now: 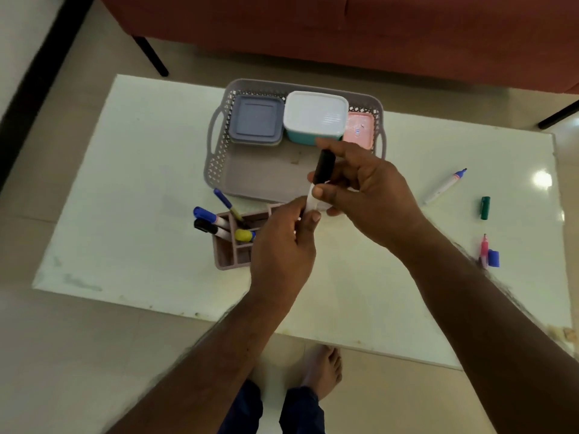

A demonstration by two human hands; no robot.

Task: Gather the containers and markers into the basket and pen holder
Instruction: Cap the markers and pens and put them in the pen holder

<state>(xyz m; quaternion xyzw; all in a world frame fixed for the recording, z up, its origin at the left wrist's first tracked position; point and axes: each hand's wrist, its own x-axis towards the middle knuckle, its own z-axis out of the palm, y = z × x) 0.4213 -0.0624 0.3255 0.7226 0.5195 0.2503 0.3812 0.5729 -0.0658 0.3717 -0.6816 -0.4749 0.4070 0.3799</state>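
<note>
Both hands hold a black-capped white marker (322, 170) above the table, between the basket and the pen holder. My left hand (283, 245) grips its white barrel; my right hand (363, 189) pinches the black cap end. The grey lattice basket (216, 158) holds a grey-blue lidded container (257, 122), a teal container with a white lid (315, 119) and a pink container (360, 128). The pinkish pen holder (225, 258), partly hidden by my left hand, contains several markers (210, 219). An uncapped blue marker (445, 186), a green cap (485, 208), a pink marker (484, 250) and a blue cap (493, 258) lie at the right.
Everything sits on a low white table (141, 214) over a tiled floor. A red sofa (344, 26) with black legs stands beyond the far edge. My bare foot (322, 368) shows below the near edge.
</note>
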